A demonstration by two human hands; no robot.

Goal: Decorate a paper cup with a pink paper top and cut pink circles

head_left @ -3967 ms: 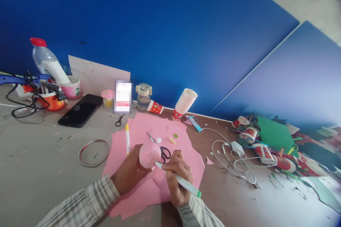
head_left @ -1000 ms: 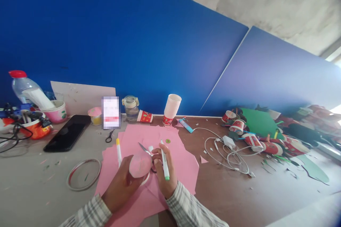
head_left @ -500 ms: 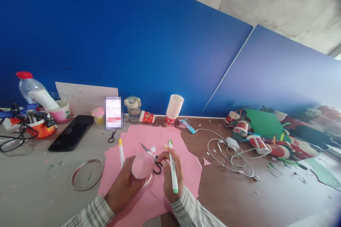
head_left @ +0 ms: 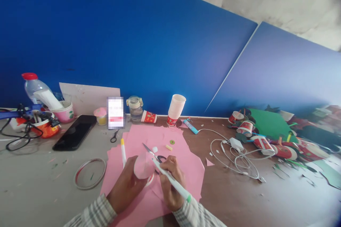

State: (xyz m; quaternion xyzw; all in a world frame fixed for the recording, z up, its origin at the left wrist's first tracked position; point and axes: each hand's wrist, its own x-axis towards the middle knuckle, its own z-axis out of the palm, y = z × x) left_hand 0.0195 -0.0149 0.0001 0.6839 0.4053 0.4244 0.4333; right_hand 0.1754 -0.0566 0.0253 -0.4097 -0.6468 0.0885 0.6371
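My left hand [head_left: 125, 186] is wrapped round a paper cup covered in pink paper [head_left: 143, 166], its pink bottom turned up toward me. My right hand [head_left: 170, 181] grips a white marker with a green end [head_left: 172, 180]; the marker's tip rests at the cup's upper right edge. Both hands hover over loose pink paper sheets [head_left: 183, 165] on the desk. Black-handled scissors [head_left: 154, 155] lie just behind the cup, partly hidden. A yellow-capped marker [head_left: 123, 150] lies to the left of the cup.
A metal ring [head_left: 90, 173] and a black phone [head_left: 75, 132] lie left. A stack of paper cups [head_left: 176, 109], a jar [head_left: 135, 108] and a water bottle [head_left: 37, 90] stand along the blue wall. White cables with a charger [head_left: 237, 152] and decorated red cups [head_left: 253, 134] crowd the right.
My right hand swung the marker from upright, tip away from the cup, down so its tip meets the cup's edge. The left hand kept holding the cup.
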